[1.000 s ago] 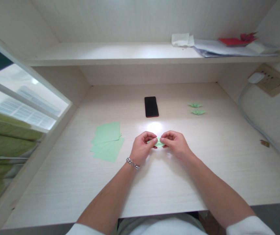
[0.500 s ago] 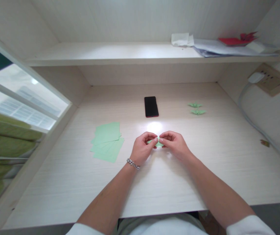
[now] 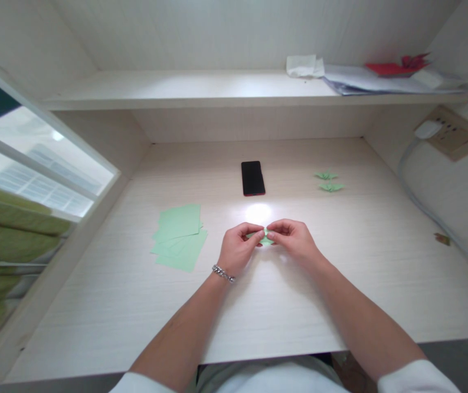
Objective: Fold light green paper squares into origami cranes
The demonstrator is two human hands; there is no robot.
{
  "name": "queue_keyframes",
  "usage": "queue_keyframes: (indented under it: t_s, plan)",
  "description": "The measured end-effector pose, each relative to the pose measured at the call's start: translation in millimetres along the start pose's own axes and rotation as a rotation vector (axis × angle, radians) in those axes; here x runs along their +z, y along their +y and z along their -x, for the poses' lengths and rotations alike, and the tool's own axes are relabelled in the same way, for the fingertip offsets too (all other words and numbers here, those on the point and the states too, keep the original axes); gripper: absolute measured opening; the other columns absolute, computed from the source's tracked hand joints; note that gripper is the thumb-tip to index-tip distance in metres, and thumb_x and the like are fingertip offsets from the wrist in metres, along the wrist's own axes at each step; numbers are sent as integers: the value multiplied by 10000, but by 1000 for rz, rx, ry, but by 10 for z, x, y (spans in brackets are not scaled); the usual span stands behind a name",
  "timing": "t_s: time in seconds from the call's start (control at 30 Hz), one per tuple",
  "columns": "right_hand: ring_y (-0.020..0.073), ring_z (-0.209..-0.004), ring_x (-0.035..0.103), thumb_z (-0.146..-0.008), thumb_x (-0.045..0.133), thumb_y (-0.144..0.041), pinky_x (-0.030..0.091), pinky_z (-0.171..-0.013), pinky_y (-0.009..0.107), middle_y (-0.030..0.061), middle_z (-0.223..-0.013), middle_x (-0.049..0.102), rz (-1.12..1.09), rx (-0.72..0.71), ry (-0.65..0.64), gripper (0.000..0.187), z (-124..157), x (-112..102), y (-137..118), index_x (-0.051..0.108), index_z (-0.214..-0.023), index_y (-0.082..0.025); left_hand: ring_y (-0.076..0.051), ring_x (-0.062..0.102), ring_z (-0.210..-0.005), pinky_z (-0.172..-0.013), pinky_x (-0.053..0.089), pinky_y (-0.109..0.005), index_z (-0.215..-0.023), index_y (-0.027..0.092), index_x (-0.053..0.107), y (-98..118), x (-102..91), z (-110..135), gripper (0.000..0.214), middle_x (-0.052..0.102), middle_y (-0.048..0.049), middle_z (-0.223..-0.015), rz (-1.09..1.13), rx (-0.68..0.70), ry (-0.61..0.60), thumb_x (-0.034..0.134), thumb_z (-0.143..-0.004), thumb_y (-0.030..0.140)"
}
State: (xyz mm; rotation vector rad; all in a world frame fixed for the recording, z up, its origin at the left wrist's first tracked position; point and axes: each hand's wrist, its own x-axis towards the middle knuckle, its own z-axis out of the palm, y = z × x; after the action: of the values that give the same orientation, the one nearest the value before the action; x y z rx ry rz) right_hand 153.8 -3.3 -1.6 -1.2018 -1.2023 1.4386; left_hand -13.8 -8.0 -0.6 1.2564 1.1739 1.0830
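A small folded piece of green paper (image 3: 263, 238) is pinched between both my hands just above the pale wooden desk (image 3: 258, 305). My left hand (image 3: 238, 248), with a metal bracelet at the wrist, grips its left side with thumb and fingers. My right hand (image 3: 293, 239) pinches its right side. Most of the paper is hidden by my fingers. A loose stack of green paper sheets (image 3: 179, 236) lies to the left of my left hand.
A black phone (image 3: 252, 178) lies face up beyond my hands. Two small green folded paper figures (image 3: 329, 182) sit at the back right. The upper shelf (image 3: 201, 90) holds papers, a tissue and a red item (image 3: 397, 66). A wall socket with a cable (image 3: 430, 131) is on the right.
My hands have shifted very slightly closer together on the green paper; otherwise nothing has moved.
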Motion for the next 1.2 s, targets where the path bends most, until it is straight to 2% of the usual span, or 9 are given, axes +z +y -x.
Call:
queue_keyframes:
  t_s: [0.6,0.8,0.93,1.07,1.2]
  plan:
    - [157,-629,644,-551,815,-355,548,-587,293,32,-715,687,-179,132,8,339,27,55,-52,695,-788,-144,-155,644,-714,-633,529,-261,-852,145,698,45,38,12,223,703,-61,-811,20,24,77,740,-686,289]
    - [137,-626,605,-620,781,-345,504,-579,264,7,-695,649,-108,17,24,307,16,83,35,646,-825,-160,-154,649,-752,-663,530,-255,-817,137,654,19,37,-5,238,686,-55,-818,42,34,109,769,-632,233]
    - [132,-643,584,-632,771,-284,464,-598,253,0,-705,625,-37,-69,31,259,-1,57,53,602,-792,-171,-147,632,-692,-604,544,-260,-845,126,643,9,40,0,276,665,-52,-768,127,-53,80,768,-631,248]
    - [135,-654,577,-640,750,-236,458,-611,259,-3,-711,615,2,-89,35,235,-5,43,52,552,-754,-181,-128,598,-618,-569,562,-283,-881,124,625,22,49,6,273,623,-18,-686,200,-135,14,736,-668,254]
    - [129,-640,580,-636,747,-226,464,-604,255,-7,-696,615,-38,-76,42,239,3,52,31,546,-756,-180,-121,599,-619,-561,551,-251,-857,137,592,52,35,-2,273,619,0,-669,193,-78,42,746,-644,207]
